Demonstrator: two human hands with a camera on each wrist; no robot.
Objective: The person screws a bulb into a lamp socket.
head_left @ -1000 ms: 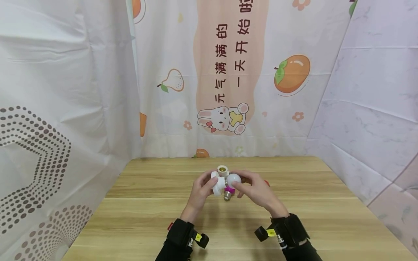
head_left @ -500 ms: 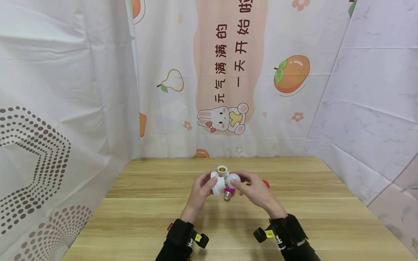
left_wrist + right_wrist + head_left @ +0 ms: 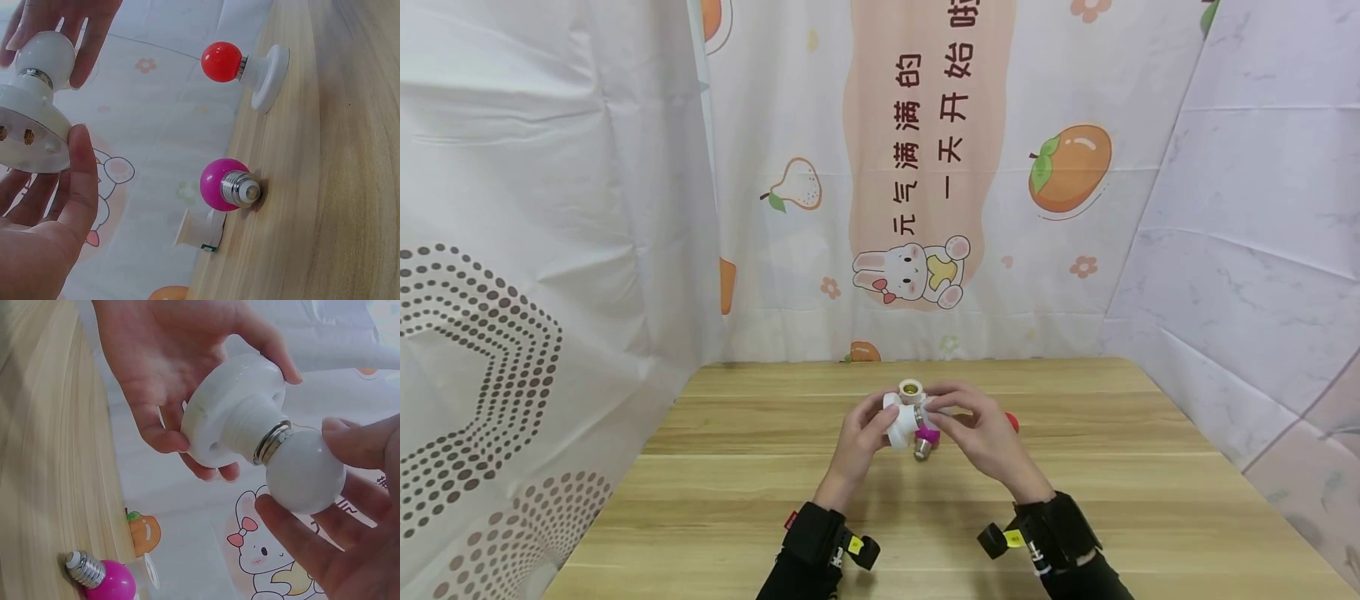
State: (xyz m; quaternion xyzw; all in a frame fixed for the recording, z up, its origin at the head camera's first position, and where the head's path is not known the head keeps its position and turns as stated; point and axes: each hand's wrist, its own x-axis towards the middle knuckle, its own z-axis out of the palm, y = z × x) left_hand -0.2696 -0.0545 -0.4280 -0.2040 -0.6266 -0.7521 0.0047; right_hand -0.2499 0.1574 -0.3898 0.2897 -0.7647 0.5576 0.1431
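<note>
1. My left hand (image 3: 863, 427) grips the white lamp holder (image 3: 234, 415), its thumb and fingers curled around the round base.
2. My right hand (image 3: 977, 429) pinches the white bulb (image 3: 306, 472) between thumb and fingers at the socket end of that holder. Both pieces are up in the air above the counter (image 3: 752, 479), near its far side.
3. The holder is glossy and smooth, with a wide round flange, small holes in it and a narrower ribbed neck. Its underside shows brass-coloured metal pieces in recesses.
4. The bulb is a plain, milky globe. A silver threaded collar (image 3: 272, 442) shows between globe and neck, so some metal is visible outside the socket; the two line up along one slanting axis.
5. Below my hands a magenta bulb (image 3: 219, 183) lies on its side, silver screw end pointing toward me. Just beyond it stands a second white socket (image 3: 912, 390), brass-coloured inside.
6. Past my right hand, a red bulb (image 3: 221, 61) sits in its own white base (image 3: 270, 78) on the wood, well apart from the magenta one.
7. The far edge of the counter runs along a printed curtain (image 3: 790, 275), close behind the second socket. Wide stretches of wood lie left and right of my wrists, and between my forearms.
</note>
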